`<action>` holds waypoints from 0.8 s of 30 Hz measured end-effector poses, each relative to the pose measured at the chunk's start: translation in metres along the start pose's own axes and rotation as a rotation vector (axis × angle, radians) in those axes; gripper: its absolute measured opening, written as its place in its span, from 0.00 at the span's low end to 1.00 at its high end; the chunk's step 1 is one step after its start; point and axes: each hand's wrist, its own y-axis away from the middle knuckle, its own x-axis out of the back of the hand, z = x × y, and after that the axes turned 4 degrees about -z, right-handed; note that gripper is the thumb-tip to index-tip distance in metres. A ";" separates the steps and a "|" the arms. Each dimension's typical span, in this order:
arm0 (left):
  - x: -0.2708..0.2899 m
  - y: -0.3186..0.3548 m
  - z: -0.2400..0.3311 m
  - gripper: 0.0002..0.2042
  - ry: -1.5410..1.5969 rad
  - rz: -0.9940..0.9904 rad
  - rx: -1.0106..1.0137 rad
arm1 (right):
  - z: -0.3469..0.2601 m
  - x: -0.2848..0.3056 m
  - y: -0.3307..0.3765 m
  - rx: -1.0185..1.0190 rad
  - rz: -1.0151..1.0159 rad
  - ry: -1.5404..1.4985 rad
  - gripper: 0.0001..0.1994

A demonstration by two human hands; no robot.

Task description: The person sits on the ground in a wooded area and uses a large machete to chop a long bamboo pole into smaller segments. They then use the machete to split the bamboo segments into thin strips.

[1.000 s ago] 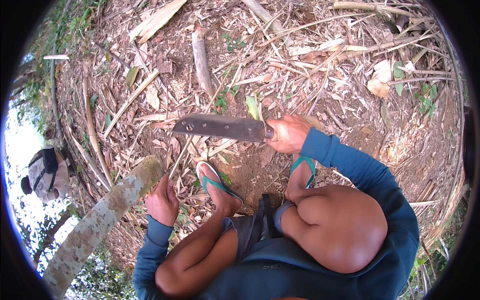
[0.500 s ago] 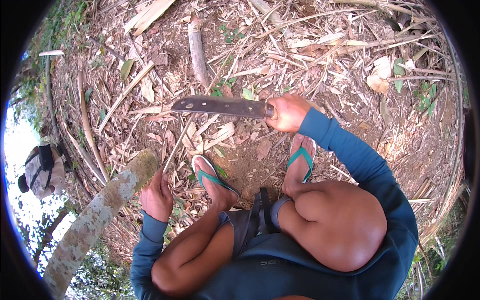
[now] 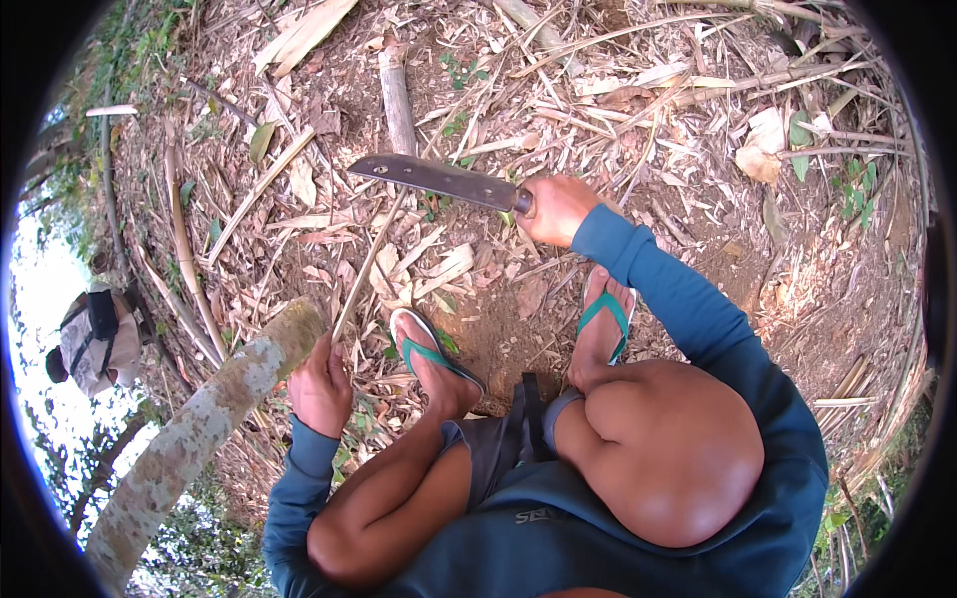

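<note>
My right hand [image 3: 560,211] is closed round the handle of a machete [image 3: 439,179]. Its dark blade has several small holes and points left, the tip slightly farther away than the handle. My left hand [image 3: 321,387] pinches the near end of a thin split stick [image 3: 367,271], which slants away to the right. The stick's far end reaches the blade; whether they touch I cannot tell. Right beside my left fingers is the blunt end of a thick, lichen-spotted trunk or pole [image 3: 214,399], which runs down to the lower left.
Dry leaves, chips and split strips cover the brown soil. A short cut log [image 3: 396,100] lies beyond the blade. My feet in green-strapped flip-flops [image 3: 427,354] are planted close by. At the far left is a person [image 3: 100,339] with dark straps over light clothing.
My right hand has shifted slightly left and away, and the machete's tip has swung upward in the picture. My left hand keeps its pinch on the stick.
</note>
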 end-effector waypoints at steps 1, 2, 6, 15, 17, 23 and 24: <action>0.001 -0.001 0.000 0.11 -0.011 0.015 0.002 | -0.002 0.000 0.000 -0.001 -0.067 -0.033 0.14; 0.002 -0.001 0.000 0.11 -0.026 0.008 0.003 | -0.005 -0.001 0.001 0.001 -0.124 -0.018 0.14; 0.004 -0.001 0.002 0.10 -0.015 -0.021 0.017 | -0.018 0.013 0.006 0.119 -0.466 0.043 0.15; 0.007 -0.001 0.006 0.10 0.007 0.008 0.000 | 0.036 0.018 -0.012 -0.178 -0.134 0.062 0.17; 0.006 -0.003 0.006 0.10 0.051 -0.012 0.002 | 0.039 0.011 -0.010 -0.030 -0.351 -0.056 0.15; 0.005 -0.003 0.001 0.12 0.160 -0.086 0.063 | 0.018 0.025 -0.022 -0.260 -0.023 0.022 0.16; 0.005 -0.002 0.000 0.13 0.178 -0.048 0.016 | 0.012 0.027 -0.021 -0.248 -0.093 0.036 0.16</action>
